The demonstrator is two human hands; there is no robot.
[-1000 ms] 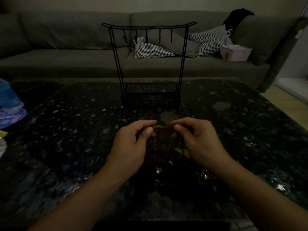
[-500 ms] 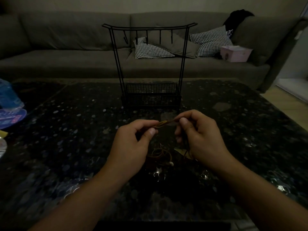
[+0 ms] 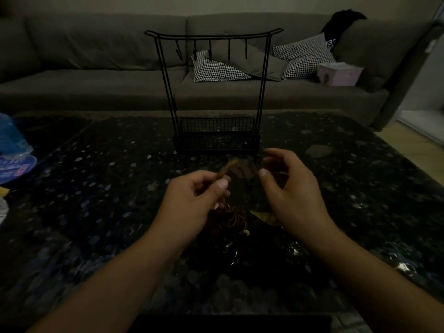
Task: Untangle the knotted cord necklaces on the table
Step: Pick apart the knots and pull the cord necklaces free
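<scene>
Now cord necklaces (image 3: 228,217) bunched between the hands, left hand (image 3: 192,200) pinching a strand, right hand (image 3: 290,188) loosely curled, empty.

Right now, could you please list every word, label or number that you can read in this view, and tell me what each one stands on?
None can be read.
White lettering on the black garment over the sofa back: cut off and blurred.
Print on the blue packaging at the table's left edge: too blurred.
Pink tissue box: no legible text.
</scene>
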